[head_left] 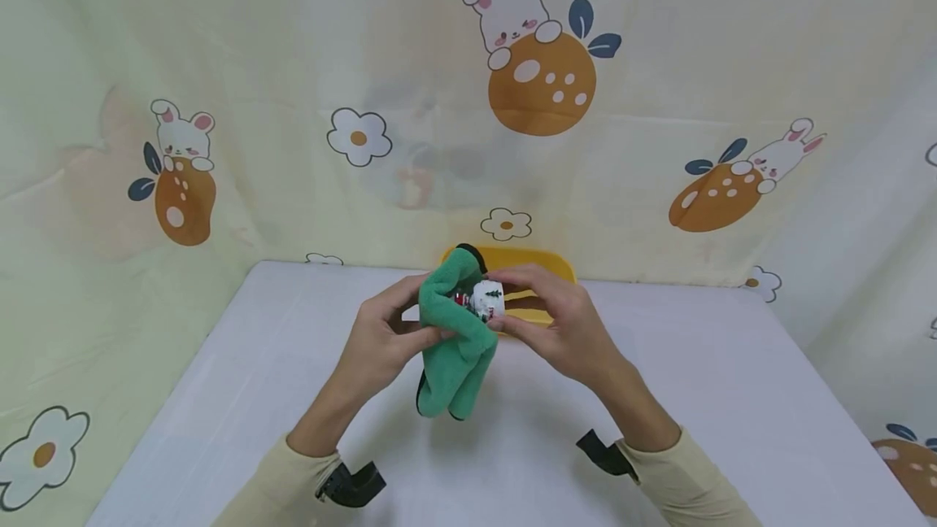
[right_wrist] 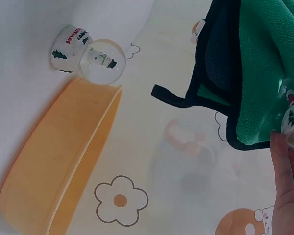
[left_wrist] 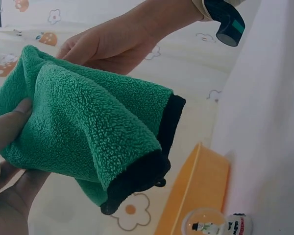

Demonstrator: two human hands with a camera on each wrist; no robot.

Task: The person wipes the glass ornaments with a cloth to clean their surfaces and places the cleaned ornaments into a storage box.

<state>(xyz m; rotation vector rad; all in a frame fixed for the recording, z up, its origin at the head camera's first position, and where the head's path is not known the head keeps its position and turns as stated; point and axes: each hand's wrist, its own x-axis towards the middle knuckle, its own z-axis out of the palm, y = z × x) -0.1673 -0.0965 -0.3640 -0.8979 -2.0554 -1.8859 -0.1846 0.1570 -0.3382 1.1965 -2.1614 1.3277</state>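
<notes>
My left hand point(head_left: 376, 338) grips a green towel point(head_left: 454, 376) with black trim, thumb on the near side and fingers behind it. The towel is folded around the clear ball of a snow globe point(head_left: 489, 299), with a little red figure showing inside. My right hand point(head_left: 567, 324) pinches the white printed base of this snow globe between thumb and fingers. In the right wrist view the base faces the fingertips and the ball end lies against the towel. The left wrist view shows only towel there, which hides the globe.
Behind the hands a yellow plastic bin point(head_left: 542, 256) stands on the white table point(head_left: 659, 372), near the curtain. A second snow globe point(right_wrist: 104, 61), with a snowman inside, stands beside the bin point(right_wrist: 49, 161). A patterned curtain point(head_left: 293, 63) closes off the back and sides.
</notes>
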